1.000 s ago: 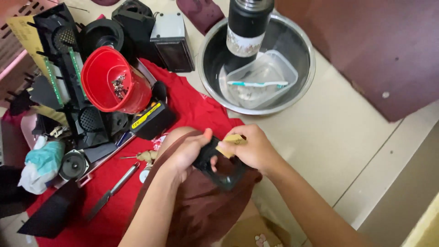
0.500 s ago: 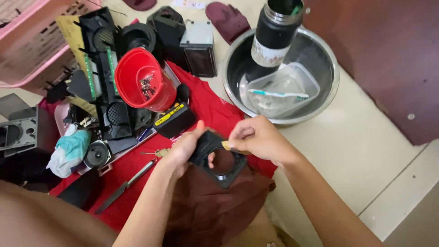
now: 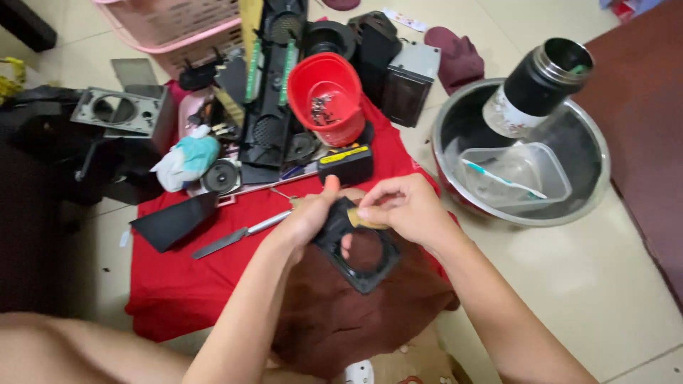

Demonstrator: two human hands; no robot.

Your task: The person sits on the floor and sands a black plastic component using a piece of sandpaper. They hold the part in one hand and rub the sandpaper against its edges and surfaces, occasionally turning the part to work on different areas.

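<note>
Gripping a black square frame (image 3: 361, 254) with a round opening, the left hand (image 3: 311, 215) closes around its upper-left corner, thumb pointing up. The right hand (image 3: 405, 208) pinches a small tan piece (image 3: 361, 220) against the frame's top edge, fingers curled tight on it. The frame hangs tilted just above a dark brown cloth (image 3: 348, 313), at the centre of the view.

At 12 o'clock from the hands stands a red cup (image 3: 329, 99) with small dark screws inside, on a red cloth (image 3: 185, 284). At 2 o'clock sits a steel bowl (image 3: 455, 117) holding a clear plastic tub (image 3: 516, 174) and a black flask (image 3: 537, 89). At 9 o'clock a metal blade tool (image 3: 238, 235) lies on the red cloth, near a black wedge-shaped piece (image 3: 174, 220). A black and yellow box (image 3: 345, 163) rests just above the left thumb.
</note>
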